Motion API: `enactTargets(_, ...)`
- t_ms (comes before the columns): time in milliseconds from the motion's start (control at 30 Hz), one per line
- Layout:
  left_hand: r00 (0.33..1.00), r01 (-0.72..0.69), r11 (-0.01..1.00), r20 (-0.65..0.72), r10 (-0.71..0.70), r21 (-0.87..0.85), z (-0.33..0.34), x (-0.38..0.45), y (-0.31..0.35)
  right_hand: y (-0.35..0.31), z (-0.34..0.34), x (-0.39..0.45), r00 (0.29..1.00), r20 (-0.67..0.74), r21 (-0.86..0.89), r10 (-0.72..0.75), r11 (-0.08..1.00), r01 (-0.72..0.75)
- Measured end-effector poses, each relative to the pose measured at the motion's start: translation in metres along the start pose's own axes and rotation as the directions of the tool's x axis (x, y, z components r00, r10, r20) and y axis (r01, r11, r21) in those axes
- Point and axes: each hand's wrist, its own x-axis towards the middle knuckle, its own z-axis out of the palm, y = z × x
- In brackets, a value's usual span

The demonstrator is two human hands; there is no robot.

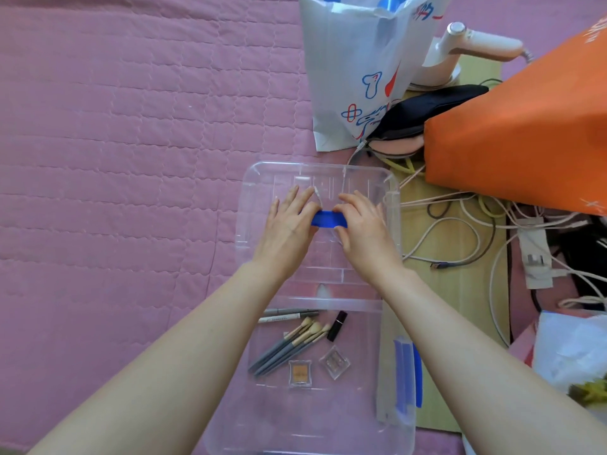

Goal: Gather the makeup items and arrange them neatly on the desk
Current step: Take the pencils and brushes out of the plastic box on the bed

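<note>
A clear plastic lid (pixel 315 178) lies on the pink quilt just beyond a clear storage box (pixel 295 415). On the lid sits a blue clip handle (pixel 328 219). My left hand (pixel 289 224) and my right hand (pixel 361 224) pinch that blue handle from either side. Inside the box lie several grey makeup brushes (pixel 289 346), two slim liner pens (pixel 289 315), a dark lipstick (pixel 337 325) and two small eyeshadow pans (pixel 299 373). Another blue clip (pixel 407 376) hangs on the box's right wall.
A white printed bag (pixel 358 70) and an orange bag (pixel 519 126) stand at the back right. A dark pouch (pixel 427 110), a white steamer (pixel 460 50), tangled cables (pixel 460 224) and a power strip (pixel 535 254) crowd the wooden board on the right. Pink quilt (pixel 115 159) spreads left.
</note>
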Motion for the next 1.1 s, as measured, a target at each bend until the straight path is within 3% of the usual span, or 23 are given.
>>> enactTargets(467,0.984,0.041,0.995,0.171,-0.057,0.096,0.044,0.017,-0.037,0.028,0.044,0.021,0.993,0.117,-0.068,0.032,0.997,-0.024)
enactTargets(733,0.985,0.026,0.996,0.169,-0.039,0.080,0.035,0.018,-0.036,0.029,0.039,0.019,0.992,0.126,-0.046,0.033,0.999,-0.028)
enactTargets(967,0.991,0.131,0.990,-0.017,-0.130,0.047,0.004,0.000,-0.021,0.008,0.017,0.002,0.997,0.065,-0.027,0.042,0.999,-0.040)
enactTargets(1100,0.990,0.074,0.997,-0.122,-0.074,-0.002,-0.014,-0.024,-0.006,-0.011,-0.002,-0.022,0.999,-0.033,-0.003,0.001,1.000,-0.001)
